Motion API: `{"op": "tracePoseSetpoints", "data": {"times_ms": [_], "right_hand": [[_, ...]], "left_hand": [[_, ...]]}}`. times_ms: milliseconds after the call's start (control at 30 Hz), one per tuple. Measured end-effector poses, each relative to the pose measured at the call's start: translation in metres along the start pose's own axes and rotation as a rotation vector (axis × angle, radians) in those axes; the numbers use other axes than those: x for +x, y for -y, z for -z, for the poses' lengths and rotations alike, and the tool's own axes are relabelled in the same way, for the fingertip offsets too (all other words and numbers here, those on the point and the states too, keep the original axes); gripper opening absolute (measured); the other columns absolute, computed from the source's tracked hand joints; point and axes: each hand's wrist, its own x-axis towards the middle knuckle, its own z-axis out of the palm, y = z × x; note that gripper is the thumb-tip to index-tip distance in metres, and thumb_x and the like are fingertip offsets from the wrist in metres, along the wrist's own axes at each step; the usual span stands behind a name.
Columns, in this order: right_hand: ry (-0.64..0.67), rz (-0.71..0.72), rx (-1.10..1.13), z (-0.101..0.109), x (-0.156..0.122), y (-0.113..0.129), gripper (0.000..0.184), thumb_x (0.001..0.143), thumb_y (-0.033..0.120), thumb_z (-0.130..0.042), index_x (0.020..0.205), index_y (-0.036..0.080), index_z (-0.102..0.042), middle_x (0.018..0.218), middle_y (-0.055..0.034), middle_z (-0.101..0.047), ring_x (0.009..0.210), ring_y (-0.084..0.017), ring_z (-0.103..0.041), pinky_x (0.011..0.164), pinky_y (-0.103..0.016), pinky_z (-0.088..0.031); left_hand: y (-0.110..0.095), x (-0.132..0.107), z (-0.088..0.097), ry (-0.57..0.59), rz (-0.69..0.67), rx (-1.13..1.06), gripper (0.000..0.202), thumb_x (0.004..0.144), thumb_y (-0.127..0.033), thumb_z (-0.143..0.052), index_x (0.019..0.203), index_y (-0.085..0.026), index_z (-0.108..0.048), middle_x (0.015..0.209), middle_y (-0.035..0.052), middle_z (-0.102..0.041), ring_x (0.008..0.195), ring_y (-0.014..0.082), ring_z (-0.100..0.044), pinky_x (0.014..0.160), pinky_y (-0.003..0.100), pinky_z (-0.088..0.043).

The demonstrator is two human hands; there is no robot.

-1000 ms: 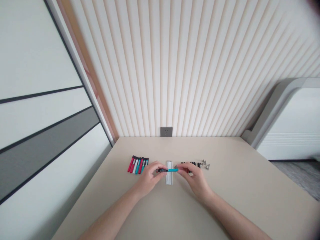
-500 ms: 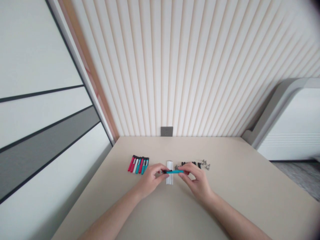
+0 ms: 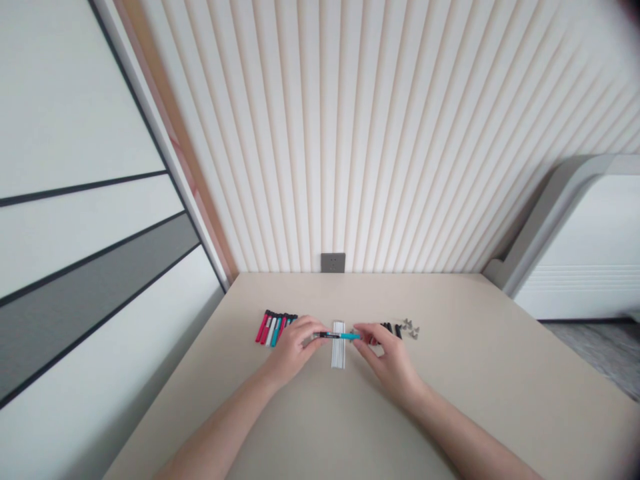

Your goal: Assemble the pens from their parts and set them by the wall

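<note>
A teal pen with a black end (image 3: 339, 335) is held level above the beige table (image 3: 450, 387) by both hands. My left hand (image 3: 293, 350) pinches its black end, and my right hand (image 3: 385, 357) pinches its teal end. Under the pen lies a small bundle of white refill tubes (image 3: 339, 350). A row of red, white, teal and black pens (image 3: 273, 328) lies just left of my left hand. Behind my right hand sit several black pen parts (image 3: 390, 327) and small grey tips (image 3: 411, 329).
A grey wall socket (image 3: 333, 263) sits at the table's back edge on a ribbed wall. A white and grey panelled cabinet (image 3: 90, 220) runs along the left. A white appliance with a grey frame (image 3: 575, 253) stands at the right.
The pen and both hands shifted right and slightly down half a second ago, then came back left and up. The items on the table have not moved.
</note>
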Motion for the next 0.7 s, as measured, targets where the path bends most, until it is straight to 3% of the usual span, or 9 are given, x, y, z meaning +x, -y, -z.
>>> {"op": "tracePoseSetpoints", "data": {"times_ms": [100, 300, 500, 700], "right_hand": [[0.066, -0.020, -0.078, 0.003, 0.000, -0.003, 0.020, 0.092, 0.026, -0.055, 0.109, 0.021, -0.063, 0.090, -0.0040, -0.065, 0.078, -0.017, -0.058, 0.073, -0.029, -0.048], [0.383, 0.316, -0.274, 0.003, 0.000, -0.001, 0.017, 0.093, 0.020, -0.053, 0.095, 0.024, -0.070, 0.092, -0.0041, -0.065, 0.087, -0.018, -0.057, 0.079, -0.029, -0.045], [0.459, 0.413, -0.349, -0.003, 0.000, -0.002, 0.015, 0.093, 0.021, -0.056, 0.088, 0.023, -0.071, 0.088, -0.0030, -0.066, 0.084, -0.016, -0.058, 0.076, -0.028, -0.043], [0.478, 0.404, -0.345, 0.000, 0.003, -0.006, 0.016, 0.093, 0.021, -0.056, 0.100, 0.022, -0.070, 0.092, -0.0043, -0.068, 0.086, -0.017, -0.059, 0.077, -0.028, -0.043]], "left_hand": [[0.006, 0.001, 0.005, -0.071, 0.016, 0.031, 0.010, 0.090, -0.023, -0.061, 0.096, -0.020, -0.068, 0.093, 0.0048, -0.065, 0.090, 0.0180, -0.061, 0.083, 0.029, -0.047], [0.012, 0.002, 0.008, -0.101, 0.063, 0.049, 0.009, 0.088, -0.024, -0.062, 0.093, -0.019, -0.067, 0.090, 0.0039, -0.066, 0.086, 0.0177, -0.062, 0.079, 0.028, -0.047], [0.013, 0.002, 0.006, -0.079, 0.079, 0.045, 0.009, 0.089, -0.025, -0.061, 0.093, -0.020, -0.068, 0.090, 0.0036, -0.066, 0.087, 0.0178, -0.062, 0.080, 0.028, -0.047], [0.010, 0.003, 0.006, -0.081, 0.080, 0.044, 0.011, 0.089, -0.025, -0.060, 0.093, -0.019, -0.068, 0.090, 0.0036, -0.066, 0.087, 0.0177, -0.062, 0.080, 0.027, -0.047]]}}
